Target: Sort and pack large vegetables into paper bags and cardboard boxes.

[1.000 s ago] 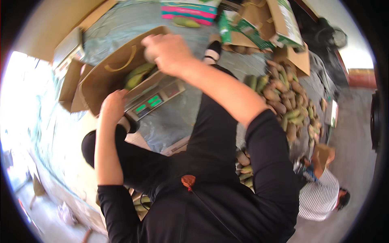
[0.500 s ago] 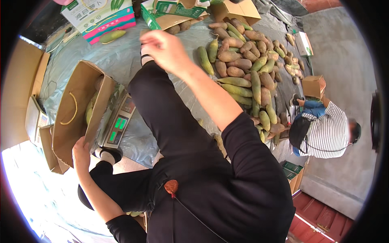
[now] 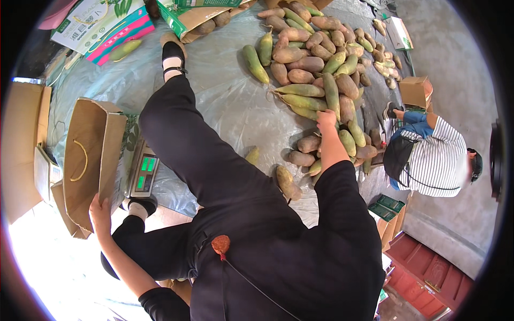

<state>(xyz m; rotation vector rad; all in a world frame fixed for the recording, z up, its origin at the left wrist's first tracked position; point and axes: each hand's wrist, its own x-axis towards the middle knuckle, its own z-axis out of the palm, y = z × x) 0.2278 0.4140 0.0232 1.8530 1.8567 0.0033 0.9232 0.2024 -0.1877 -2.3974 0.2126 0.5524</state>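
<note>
At the lower edge of an open cardboard box (image 3: pixel 85 160) with a yellow cord handle, my left hand (image 3: pixel 100 215) is closed on the cardboard. The box stands tilted on or against a digital scale (image 3: pixel 143 171) with green lit displays; its inside is mostly hidden from here. My right hand (image 3: pixel 326 121) reaches into the pile at the right, its fingers curled at the lower end of a long green radish (image 3: pixel 331 93). Around it lie more green radishes (image 3: pixel 302 101) and brownish-red roots (image 3: pixel 308 65).
Several loose roots (image 3: pixel 287 183) lie near my leg on the plastic sheet (image 3: pixel 225 96). Printed boxes (image 3: pixel 101 27) stand at the far left, a green one (image 3: pixel 171 18) beside them. At the right, a person in a striped shirt (image 3: pixel 433 160) sits by a cardboard box (image 3: pixel 415 91).
My right hand has moved from above my knee, right and nearer, into the pile. My left hand stays on the box edge. The view has shifted slightly.
</note>
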